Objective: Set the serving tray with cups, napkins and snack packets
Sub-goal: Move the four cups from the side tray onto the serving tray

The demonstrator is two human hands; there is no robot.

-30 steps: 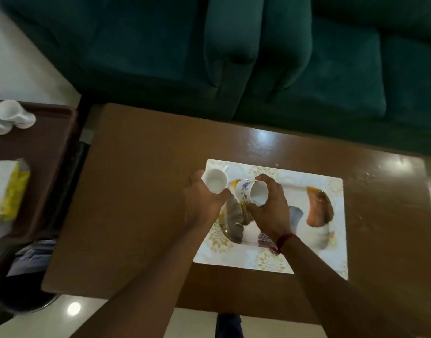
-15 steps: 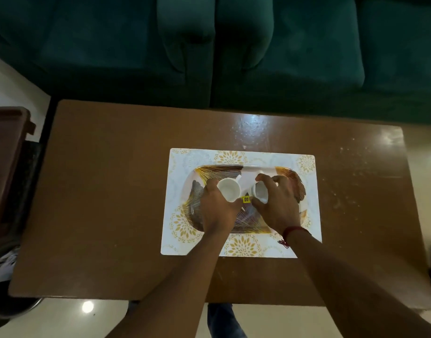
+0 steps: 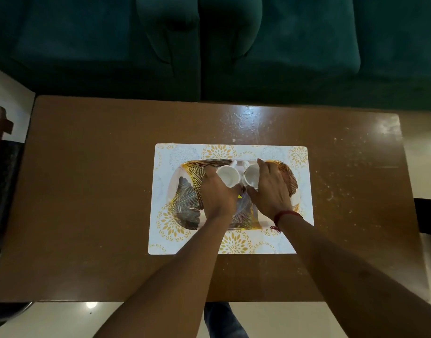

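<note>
Two bare forearms reach forward from the bottom of the view over a brown wooden table (image 3: 87,191). The left hand (image 3: 218,195) is wrapped around a white cup (image 3: 228,175), and the right hand (image 3: 269,191), with a red thread at the wrist, is wrapped around a second white cup (image 3: 252,178). Both cups now sit low over the far middle of the serving tray (image 3: 185,198), side by side and almost touching, handles pointing away. The right cup looks tipped toward the viewer. Whether either base rests on the tray cannot be told.

A second ago the cups were held higher, over the tray's left part; half a second ago they had come down to the centre, and now they are a little farther back. This suggests the cups are being set down and release is close. No napkins or snack packets are in view, so those steps appear to remain.

The tray, printed with gold and dark leaf shapes, lies on a white floral placemat (image 3: 302,167). Beyond the table stands a dark green sofa (image 3: 307,45).
</note>
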